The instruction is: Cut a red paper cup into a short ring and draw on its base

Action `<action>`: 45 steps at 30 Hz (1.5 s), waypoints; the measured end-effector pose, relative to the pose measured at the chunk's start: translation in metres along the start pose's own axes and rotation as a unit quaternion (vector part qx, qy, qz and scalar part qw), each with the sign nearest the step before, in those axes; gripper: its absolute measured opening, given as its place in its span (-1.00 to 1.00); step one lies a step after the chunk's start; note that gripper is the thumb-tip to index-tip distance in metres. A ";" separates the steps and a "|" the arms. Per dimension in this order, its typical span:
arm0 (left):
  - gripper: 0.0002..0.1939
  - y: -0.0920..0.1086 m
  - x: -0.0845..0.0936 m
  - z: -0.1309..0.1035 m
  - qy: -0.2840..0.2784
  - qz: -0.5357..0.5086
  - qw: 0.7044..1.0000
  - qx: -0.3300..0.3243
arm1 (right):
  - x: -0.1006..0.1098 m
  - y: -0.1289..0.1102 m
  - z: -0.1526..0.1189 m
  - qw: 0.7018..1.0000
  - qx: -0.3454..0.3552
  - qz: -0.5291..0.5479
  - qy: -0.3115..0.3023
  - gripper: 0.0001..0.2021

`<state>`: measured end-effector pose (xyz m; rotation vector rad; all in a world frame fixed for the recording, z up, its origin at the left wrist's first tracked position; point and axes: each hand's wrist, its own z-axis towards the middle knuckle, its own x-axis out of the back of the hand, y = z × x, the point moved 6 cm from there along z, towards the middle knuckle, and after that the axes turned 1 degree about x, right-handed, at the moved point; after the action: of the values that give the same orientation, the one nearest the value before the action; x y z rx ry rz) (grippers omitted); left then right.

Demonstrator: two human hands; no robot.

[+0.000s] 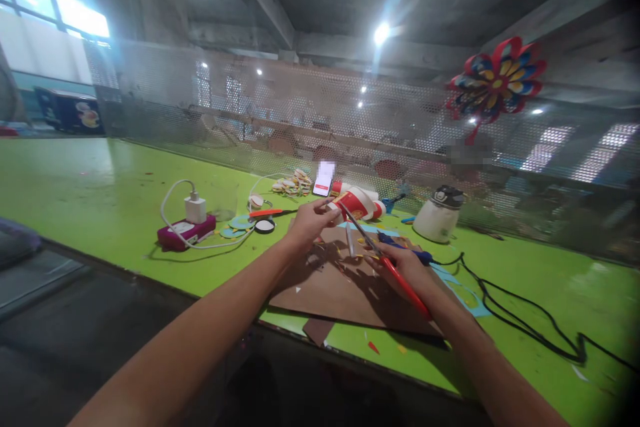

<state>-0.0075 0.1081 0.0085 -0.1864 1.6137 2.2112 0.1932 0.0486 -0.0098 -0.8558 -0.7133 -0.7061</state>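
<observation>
My left hand [311, 223] is closed on a red-and-white paper cup [358, 203], which lies tilted on its side in the grip above a brown board [320, 303]. My right hand [407, 270] is wrapped round a pair of scissors [403, 283] with long red handles. Its metal blade points up and left, the tip at the cup's edge. Whether the blade is cutting the cup, I cannot tell. Small scraps lie on the board under both hands. Just behind the right hand is a dark blue tool [419, 256] with a black cord.
A purple power strip [175, 235] with a white charger stands left. Behind the hands are a propped phone [324, 180], several stacked small pieces [293, 183] and more cups. A white jar [436, 219] stands right, near a looping black cable [525, 337]. Perforated mesh [310, 113] borders the green table.
</observation>
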 end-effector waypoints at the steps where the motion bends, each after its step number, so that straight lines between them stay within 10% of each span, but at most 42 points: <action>1: -0.60 0.000 0.000 0.000 -0.004 -0.007 1.000 0.005 | 0.001 0.000 0.000 1.000 -0.004 0.004 -0.006 -0.64; 45: -0.65 -0.002 0.002 0.004 -0.038 -0.048 0.998 0.023 | 0.000 -0.010 -0.001 0.999 -0.012 0.026 -0.016 -0.61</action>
<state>-0.0078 0.1125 0.0074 -0.1618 1.5799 2.0813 0.1856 0.0426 -0.0061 -0.9052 -0.7095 -0.6572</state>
